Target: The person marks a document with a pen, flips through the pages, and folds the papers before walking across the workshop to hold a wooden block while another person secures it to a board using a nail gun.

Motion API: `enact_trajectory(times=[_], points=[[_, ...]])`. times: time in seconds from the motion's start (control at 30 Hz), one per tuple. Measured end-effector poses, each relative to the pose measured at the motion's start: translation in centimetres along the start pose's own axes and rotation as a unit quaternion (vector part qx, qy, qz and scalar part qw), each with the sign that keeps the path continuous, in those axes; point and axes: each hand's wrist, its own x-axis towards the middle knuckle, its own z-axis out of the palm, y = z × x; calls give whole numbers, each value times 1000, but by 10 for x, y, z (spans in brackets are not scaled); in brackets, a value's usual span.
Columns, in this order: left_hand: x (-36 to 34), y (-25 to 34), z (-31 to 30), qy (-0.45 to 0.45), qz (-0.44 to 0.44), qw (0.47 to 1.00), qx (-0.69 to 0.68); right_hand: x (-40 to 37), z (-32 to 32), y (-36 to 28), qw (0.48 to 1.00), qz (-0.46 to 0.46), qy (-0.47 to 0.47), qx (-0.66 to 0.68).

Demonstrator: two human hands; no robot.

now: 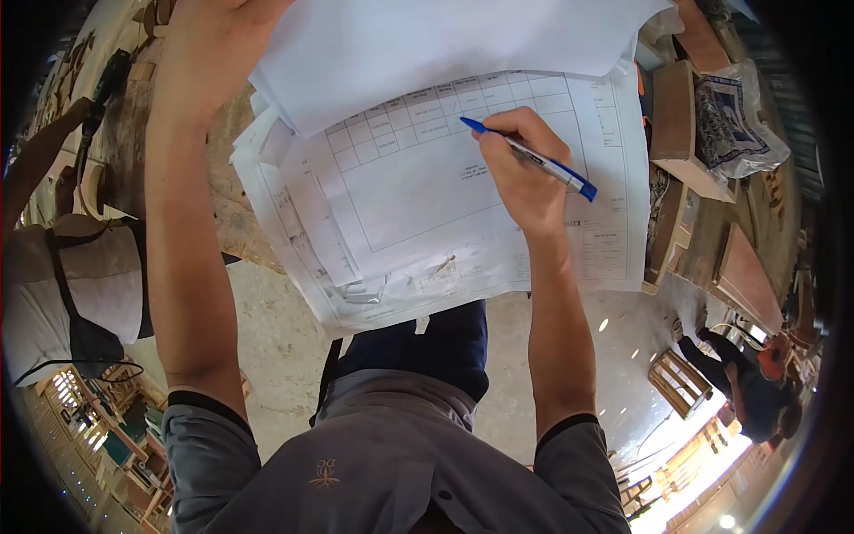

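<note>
My right hand (527, 173) is closed around a blue and white ballpoint pen (556, 169). The pen's blue tip end lies over a printed table on a sheet of paper (427, 196). Under that sheet spreads a stack of larger printed drawings (614, 240), with wrinkled edges. A blank white page (445, 40) is folded up and covers the top of the table. At that page's left edge is my left hand (218, 40); its fingers run out of the frame at the top.
On the right, a wooden box (672, 125) stands beside a clear plastic bag (734, 125) with printed contents. A person (76, 285) at left is near a black power tool (108, 84). Another person (756, 392) works far right, by a slatted wooden piece (680, 383).
</note>
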Motion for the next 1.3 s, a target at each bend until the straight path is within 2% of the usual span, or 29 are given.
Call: enact_trajectory(times=[0.07, 0.13, 0.2, 0.23, 0.3, 0.33, 0.37, 0.43, 0.47, 0.5, 0.57, 0.6, 0.7, 0.93, 1.3], points=[[3, -2, -2, -11, -32, 999, -31, -3, -3, -1, 1000, 4, -5, -3], [-1, -3, 1, 3, 7, 1000, 2, -5, -3, -3, 1000, 11, -6, -5], [6, -26, -5, -41, -17, 998, -46, -4, -3, -3, 999, -8, -28, -37], [23, -65, -16, -91, -61, 988, -111, -3, -3, -3, 998, -18, -38, -52], [27, -75, -16, -123, -91, 980, -129, -3, -1, -6, 998, -12, -17, -55], [19, -56, -5, -106, -78, 988, -84, -3, -1, -8, 998, -9, -5, -59], [14, -44, 1, -86, -63, 994, -40, -5, -5, -12, 998, -5, 40, -37], [16, -50, -3, -84, -68, 992, -63, -14, -23, -26, 991, -1, 132, -7], [17, -57, 0, -87, -69, 990, -85, -21, -40, -31, 986, 15, 159, -44], [18, -68, 3, -57, -24, 995, -72, -29, -56, -34, 971, -9, 172, -163], [17, -61, 5, -57, -22, 994, -88, -45, -78, -36, 903, -53, 188, -384], [16, -56, 6, -54, -39, 994, -87, -53, -84, -31, 905, -42, 172, -388], [14, -47, 4, -49, -75, 993, -76, -66, -84, -22, 887, -96, 126, -434], [17, -44, 1, -61, -70, 994, -60, -68, -75, -20, 864, -127, 141, -467], [17, -44, -2, -81, -63, 991, -87, -68, -71, -17, 860, -107, 142, -478]])
